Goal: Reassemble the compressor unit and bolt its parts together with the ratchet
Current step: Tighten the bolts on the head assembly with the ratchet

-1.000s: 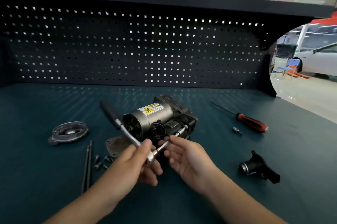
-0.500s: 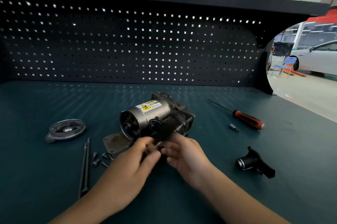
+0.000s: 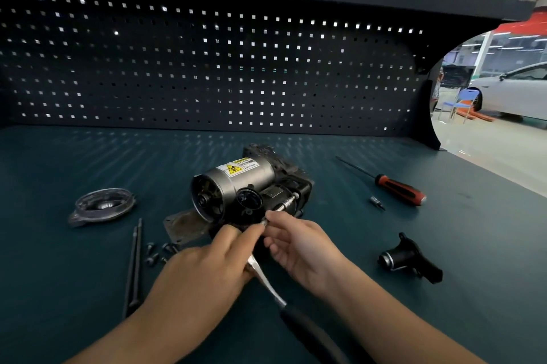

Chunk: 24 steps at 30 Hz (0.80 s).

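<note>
The chrome black-handled ratchet [image 3: 266, 280], gripped by the left hand [image 3: 207, 269] and pinched by the right hand [image 3: 302, 245], is held to the grey cylindrical compressor unit [image 3: 245, 183]; a tightening swing is probably required next.

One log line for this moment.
phase: bolting | left hand: grips ratchet | right hand: pinches extension at compressor | bolts: loose on bench

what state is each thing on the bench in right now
compressor unit, on its side, end open
ratchet, held, extension tip on the compressor unit
left hand, grips the ratchet head
right hand, pinches the ratchet extension
round cover, lying loose, unfitted
screws, lying loose
screwdriver, lying untouched
</note>
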Tool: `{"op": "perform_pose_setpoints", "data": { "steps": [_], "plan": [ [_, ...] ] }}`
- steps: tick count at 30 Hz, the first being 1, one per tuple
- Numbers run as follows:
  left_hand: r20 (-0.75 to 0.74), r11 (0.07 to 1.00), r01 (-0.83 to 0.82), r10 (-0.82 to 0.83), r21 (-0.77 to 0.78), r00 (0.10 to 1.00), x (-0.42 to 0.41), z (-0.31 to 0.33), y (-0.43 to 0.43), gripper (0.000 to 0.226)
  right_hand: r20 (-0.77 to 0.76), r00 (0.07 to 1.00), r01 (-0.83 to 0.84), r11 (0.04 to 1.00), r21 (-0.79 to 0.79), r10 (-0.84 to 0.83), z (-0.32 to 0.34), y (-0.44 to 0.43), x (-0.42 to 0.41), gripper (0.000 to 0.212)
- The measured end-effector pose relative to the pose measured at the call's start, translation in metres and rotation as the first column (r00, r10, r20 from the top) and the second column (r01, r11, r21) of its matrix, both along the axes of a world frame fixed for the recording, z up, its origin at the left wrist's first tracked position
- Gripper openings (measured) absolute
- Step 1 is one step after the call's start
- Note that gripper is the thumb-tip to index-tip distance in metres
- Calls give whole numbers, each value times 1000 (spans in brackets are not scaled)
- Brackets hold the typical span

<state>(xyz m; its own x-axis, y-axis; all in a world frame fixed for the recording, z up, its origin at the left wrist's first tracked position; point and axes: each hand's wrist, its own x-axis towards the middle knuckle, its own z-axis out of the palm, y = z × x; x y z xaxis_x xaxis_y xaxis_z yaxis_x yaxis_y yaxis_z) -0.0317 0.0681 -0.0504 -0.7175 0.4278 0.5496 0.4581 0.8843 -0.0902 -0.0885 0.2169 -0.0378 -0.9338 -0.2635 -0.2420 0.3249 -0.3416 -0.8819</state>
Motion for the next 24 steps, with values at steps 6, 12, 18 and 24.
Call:
{"op": "perform_pose_setpoints", "data": {
  "steps": [6,12,18,24],
  "plan": [
    [412,579,-181,-296,795,862,-4,4,7,19,20,998,-61,998,-29,61,-1,0,-1,17],
    [477,325,-363,-424,873,770,-8,11,10,29,-11,1000,-9,999,-41,8,-2,0,-4,19],
    [61,993,16,-23,113,998,-2,12,-2,42,-25,999,26,999,-31,-27,-8,-5,-6,23],
    [357,627,-148,-221,765,908,-8,12,8,20,31,999,-28,998,-61,30,-4,-1,-3,18]
  ]
}}
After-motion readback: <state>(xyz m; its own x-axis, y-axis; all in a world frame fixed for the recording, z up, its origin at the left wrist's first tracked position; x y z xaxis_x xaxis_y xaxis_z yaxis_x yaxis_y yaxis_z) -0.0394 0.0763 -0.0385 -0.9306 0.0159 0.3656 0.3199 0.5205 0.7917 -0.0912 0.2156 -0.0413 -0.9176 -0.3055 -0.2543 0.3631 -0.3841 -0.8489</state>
